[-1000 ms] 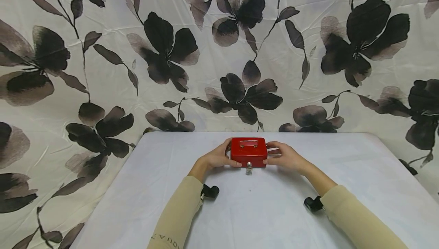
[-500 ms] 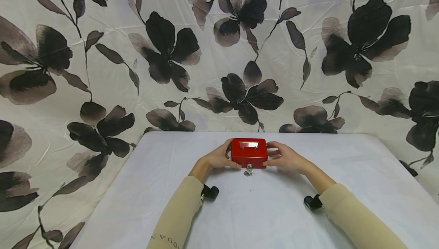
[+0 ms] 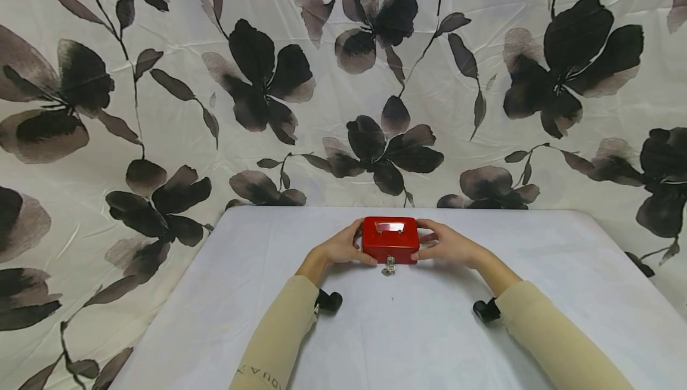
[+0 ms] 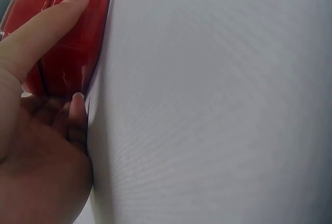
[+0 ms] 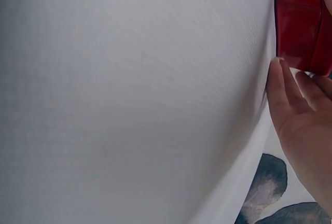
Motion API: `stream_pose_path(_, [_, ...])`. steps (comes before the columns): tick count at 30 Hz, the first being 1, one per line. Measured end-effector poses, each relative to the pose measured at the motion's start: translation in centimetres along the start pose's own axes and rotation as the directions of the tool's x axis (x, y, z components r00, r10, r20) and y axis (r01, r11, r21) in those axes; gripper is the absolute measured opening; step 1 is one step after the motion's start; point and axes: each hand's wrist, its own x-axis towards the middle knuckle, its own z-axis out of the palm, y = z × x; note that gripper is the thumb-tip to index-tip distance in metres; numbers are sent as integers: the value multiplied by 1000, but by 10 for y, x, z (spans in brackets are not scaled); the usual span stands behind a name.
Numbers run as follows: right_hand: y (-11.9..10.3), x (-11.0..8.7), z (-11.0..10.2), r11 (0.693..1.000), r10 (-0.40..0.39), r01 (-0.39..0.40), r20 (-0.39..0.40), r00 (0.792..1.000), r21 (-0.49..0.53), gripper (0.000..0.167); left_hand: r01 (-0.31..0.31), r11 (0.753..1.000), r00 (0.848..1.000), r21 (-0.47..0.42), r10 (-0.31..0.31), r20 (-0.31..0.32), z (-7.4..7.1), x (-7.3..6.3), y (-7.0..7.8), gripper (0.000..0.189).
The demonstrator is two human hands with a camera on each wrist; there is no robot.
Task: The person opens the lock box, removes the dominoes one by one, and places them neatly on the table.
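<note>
A small red cash box (image 3: 390,241) with a metal handle (image 3: 390,227) on its lid sits near the far edge of the white table. At its front, a silver key set (image 3: 389,266) hangs from the lock. My left hand (image 3: 342,245) holds the box's left end, thumb along the front face and fingers at the side, as the left wrist view shows close up. The right hand (image 3: 448,245) holds the opposite end, its thumb at the front corner. In the right wrist view, its fingertips (image 5: 275,63) meet the box's end low down by the tabletop. The lid is closed.
The white-covered table (image 3: 418,336) stretches from the box toward me. Behind it hangs a pale cloth (image 3: 322,92) printed with dark flowers. Black wrist cameras, left one (image 3: 330,302) and right one (image 3: 486,310), stick out from the sleeves close over the table.
The box has shifted very slightly toward me with both hands on it. Its keys have swung a little to the left, and the handle catches the light differently. My right forearm has edged inward.
</note>
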Motion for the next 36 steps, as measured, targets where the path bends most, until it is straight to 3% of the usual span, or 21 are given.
stream_pose_path(36, [-1, 5, -5, 997, 62, -63, 23, 998, 37, 92, -8, 1000, 1000, 14, 8, 9, 0, 2, 0, 111])
